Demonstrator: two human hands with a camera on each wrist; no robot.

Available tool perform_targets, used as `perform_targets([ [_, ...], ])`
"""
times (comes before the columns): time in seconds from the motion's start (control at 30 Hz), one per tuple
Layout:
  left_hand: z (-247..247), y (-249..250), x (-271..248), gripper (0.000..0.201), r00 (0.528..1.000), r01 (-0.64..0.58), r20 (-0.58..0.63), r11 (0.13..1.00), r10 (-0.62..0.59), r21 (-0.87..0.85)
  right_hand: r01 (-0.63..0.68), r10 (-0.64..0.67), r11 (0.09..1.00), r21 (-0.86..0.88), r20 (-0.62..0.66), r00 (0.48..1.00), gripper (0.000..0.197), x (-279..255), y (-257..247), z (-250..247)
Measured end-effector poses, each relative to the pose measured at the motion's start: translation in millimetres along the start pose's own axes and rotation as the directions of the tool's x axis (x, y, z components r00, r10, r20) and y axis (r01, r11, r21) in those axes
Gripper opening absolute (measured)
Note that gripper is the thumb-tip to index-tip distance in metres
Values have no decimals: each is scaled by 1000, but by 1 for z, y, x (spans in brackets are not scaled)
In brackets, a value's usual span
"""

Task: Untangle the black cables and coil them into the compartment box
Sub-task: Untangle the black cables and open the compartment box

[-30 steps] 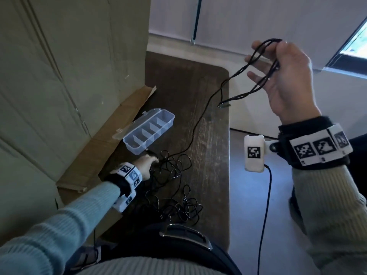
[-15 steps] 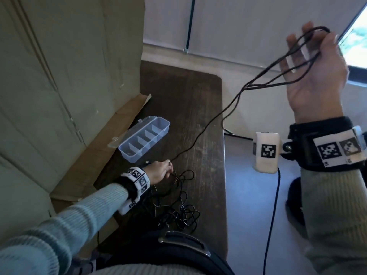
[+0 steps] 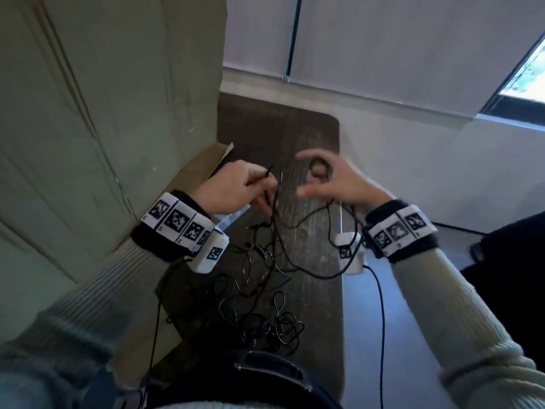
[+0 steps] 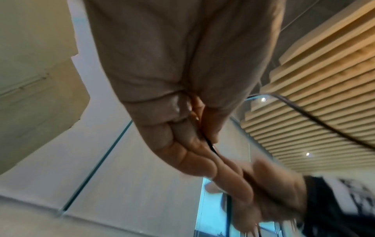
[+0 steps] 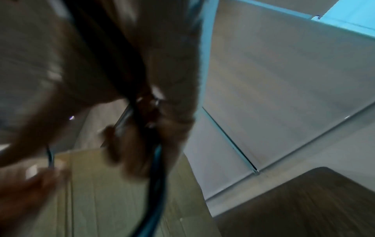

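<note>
Both hands are raised above the dark wooden table (image 3: 312,137), close together. My left hand (image 3: 236,187) pinches a thin black cable (image 3: 269,175) between thumb and fingers; the left wrist view shows that cable (image 4: 211,146) squeezed in the pinch. My right hand (image 3: 330,180) holds a small coil of black cable (image 3: 320,168) around its curled fingers, and the blurred right wrist view shows dark cable strands (image 5: 142,121) across that hand. Slack hangs down to a tangled pile of black cables (image 3: 265,314) on the near part of the table. The compartment box is almost wholly hidden behind my left hand.
A tall cardboard sheet (image 3: 88,113) stands along the left, with a cardboard flap (image 3: 203,166) lying on the table edge. The table's right edge drops to the floor (image 3: 407,320). Wrist camera leads (image 3: 382,320) hang from both wrists.
My right hand has come down from high on the right to the table's middle, its long loops now a small coil. My left hand has risen from the tangle and covers the box.
</note>
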State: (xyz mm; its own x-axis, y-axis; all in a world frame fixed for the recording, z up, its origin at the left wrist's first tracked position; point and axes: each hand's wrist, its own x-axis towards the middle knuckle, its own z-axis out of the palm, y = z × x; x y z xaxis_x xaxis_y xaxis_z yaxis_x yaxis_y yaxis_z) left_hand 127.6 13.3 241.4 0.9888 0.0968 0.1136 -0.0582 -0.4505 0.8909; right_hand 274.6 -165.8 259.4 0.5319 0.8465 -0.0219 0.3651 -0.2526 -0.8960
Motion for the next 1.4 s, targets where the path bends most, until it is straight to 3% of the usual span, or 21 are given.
perform_targets([
  [0.03, -2, 8, 1, 23, 1000, -29, -7, 999, 29, -24, -4, 27, 994, -107, 216, 976, 66, 0, 2, 12],
  [0.07, -5, 12, 3, 21, 999, -39, -25, 997, 38, -62, 17, 46, 985, -174, 348, 936, 51, 3, 3, 24],
  [0.1, -7, 17, 4, 17, 997, -53, -56, 995, 48, -87, 44, 37, 980, -193, 397, 917, 37, 7, 6, 36],
  [0.2, -12, 9, 10, 13, 973, -120, -206, 990, 103, -71, 90, -40, 983, -160, 295, 955, 15, 16, 5, 66],
  [0.3, -10, -24, 18, 26, 943, -88, -331, 984, 33, -152, 56, -29, 992, -110, 235, 972, 24, 24, 5, 74],
  [0.33, -4, -38, 20, 27, 945, -42, -323, 969, -41, -245, 36, -24, 998, -54, 223, 975, 26, 26, 5, 74],
  [0.4, 17, -60, 19, 21, 976, 27, -186, 910, -113, -414, 25, -33, 998, 53, 168, 985, 27, 28, 3, 73],
  [0.5, 52, -76, -1, 27, 997, 24, -68, 969, -42, -247, 13, -17, 984, 175, 19, 1000, 30, 31, -2, 66],
  [0.6, 66, -110, -11, 21, 993, 69, -88, 994, -77, -87, 7, 34, 933, 360, -106, 994, 34, 34, -11, 44],
  [0.8, 69, -151, -18, 76, 953, 302, 19, 952, -301, -43, 69, -33, 969, 239, -152, 988, 33, 39, -9, 20],
  [0.87, 66, -158, -21, 83, 927, 366, 52, 926, -372, 93, 125, -49, 948, 291, -256, 965, 32, 45, -13, 14],
  [0.97, 63, -177, -30, 41, 860, 449, 93, 830, -502, 330, 185, -29, 931, 313, -444, 896, 36, 58, -21, -7],
  [1.03, 60, -187, -38, 25, 807, 505, 103, 770, -582, 391, 143, -41, 978, 154, -528, 848, 39, 72, -15, -21],
  [1.13, 58, -195, -46, 29, 702, 594, 117, 668, -702, 448, -75, -72, 969, -234, -562, 824, 42, 95, 4, -30],
  [1.23, 54, -197, -50, 43, 594, 649, 124, 565, -794, 510, -386, 76, 805, -451, -567, 820, 46, 114, 38, -30],
  [1.33, 49, -202, -54, 43, 511, 684, 127, 492, -850, 538, -487, 303, 785, -383, -448, 841, 42, 127, 86, -28],
  [1.4, 46, -207, -56, 40, 491, 714, 129, 483, -862, 507, -490, 431, 871, -44, -410, 804, 27, 132, 117, -26],
])
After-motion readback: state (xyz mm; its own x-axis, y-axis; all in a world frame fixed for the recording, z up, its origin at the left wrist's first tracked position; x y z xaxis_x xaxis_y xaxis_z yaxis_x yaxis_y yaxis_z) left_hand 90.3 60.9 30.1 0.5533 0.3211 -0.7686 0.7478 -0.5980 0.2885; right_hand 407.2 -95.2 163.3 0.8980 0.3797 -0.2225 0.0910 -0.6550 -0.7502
